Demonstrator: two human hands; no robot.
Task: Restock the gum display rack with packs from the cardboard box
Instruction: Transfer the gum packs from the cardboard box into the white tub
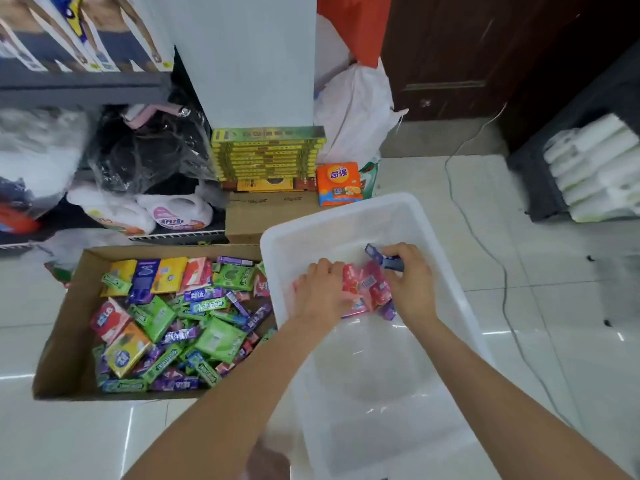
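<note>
A cardboard box (65, 327) on the floor at the left is full of several gum packs (166, 317) in green, purple, yellow and pink. To its right stands a white plastic bin (446, 271). Inside the bin lie a few pink-red gum packs (367, 289) and a purple one (387, 310). My left hand (320, 289) rests on the pink packs, fingers bent over their left side. My right hand (412, 282) grips a dark blue-purple pack (381, 258) above the pink ones. No display rack shows in the frame.
Yellow-green flat boxes (266, 150) are stacked behind on a brown carton (263, 216), with an orange packet (339, 183) beside them. Detergent bottles (176, 213) and bags sit on the left shelf. A cable (485, 244) crosses the tiled floor; wrapped tissue rolls (595, 168) sit at the right.
</note>
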